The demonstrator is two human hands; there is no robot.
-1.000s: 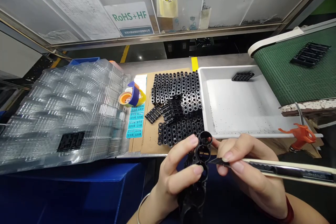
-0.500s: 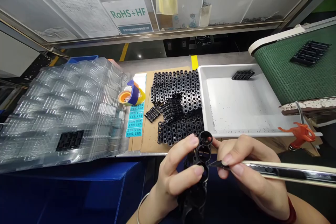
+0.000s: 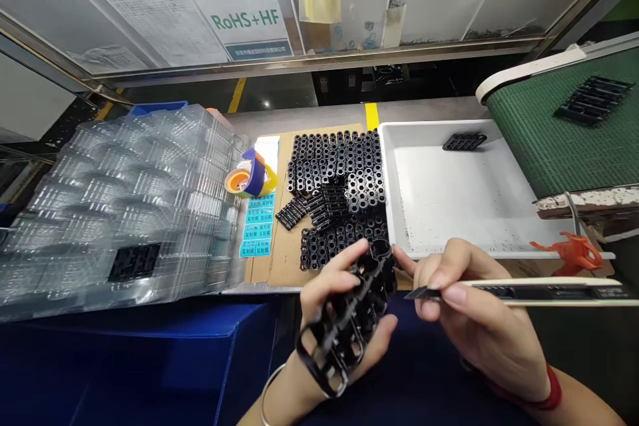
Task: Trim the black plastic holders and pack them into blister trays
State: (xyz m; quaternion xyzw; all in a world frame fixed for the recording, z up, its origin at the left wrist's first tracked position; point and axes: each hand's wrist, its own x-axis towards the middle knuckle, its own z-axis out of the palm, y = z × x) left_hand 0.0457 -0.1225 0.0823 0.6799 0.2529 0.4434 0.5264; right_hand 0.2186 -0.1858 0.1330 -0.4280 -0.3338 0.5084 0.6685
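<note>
My left hand (image 3: 324, 319) grips a black plastic part with rows of round openings (image 3: 349, 316), tilted so that its ribbed broad side shows. In my right hand (image 3: 464, 306) is a utility knife (image 3: 544, 293) with a pale handle, its short dark blade pointing left toward the part. A small gap separates the blade from the part, while a right fingertip reaches the part's upper end. Beyond the hands, several similar black parts (image 3: 334, 160) stand in tight rows on a cardboard sheet (image 3: 284, 253), and a few lie loose (image 3: 327, 206) among them.
A white tray (image 3: 449, 213) holding one black part (image 3: 464, 141) stands right of the cardboard, beside a green conveyor belt (image 3: 529, 126) and an orange spray-gun-like tool (image 3: 569, 251). Stacked clear plastic trays (image 3: 124, 193) fill the left. Near them are a tape dispenser (image 3: 255, 174) and blue labels (image 3: 257, 231).
My left hand has turned the black part from its narrow edge to its broad side. The knife blade has come away from the part, and its handle has risen slightly.
</note>
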